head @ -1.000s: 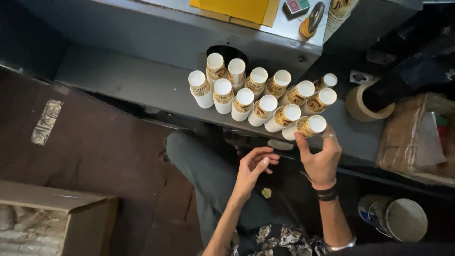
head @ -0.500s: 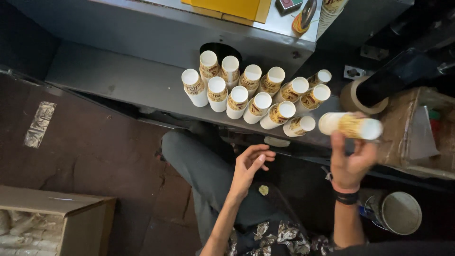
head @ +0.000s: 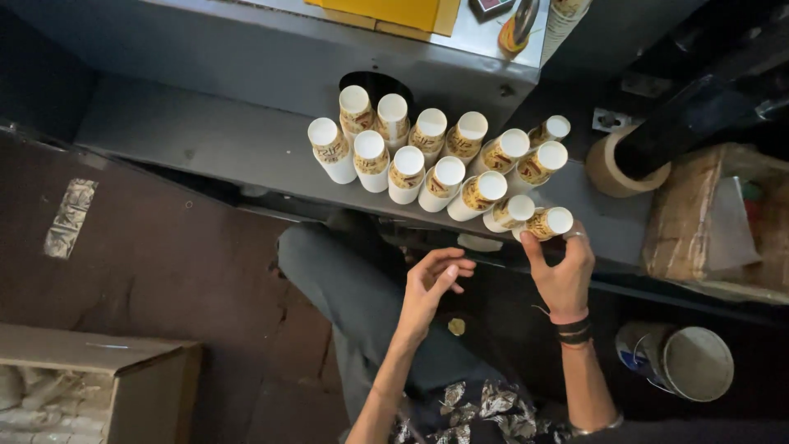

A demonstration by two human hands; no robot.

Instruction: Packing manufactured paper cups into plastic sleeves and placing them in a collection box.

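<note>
Right hand (head: 565, 278): fingers closed around the white-capped bottle (head: 546, 223), setting it at the 4 o'clock end of the bottle cluster (head: 427, 160) on the tabletop (head: 205, 144). Left hand (head: 434, 279) hangs empty, fingers loosely curled.

A grey metal ledge (head: 205, 144) carries a cluster of white-capped bottles (head: 448, 168) and a tape roll (head: 606, 167).
</note>
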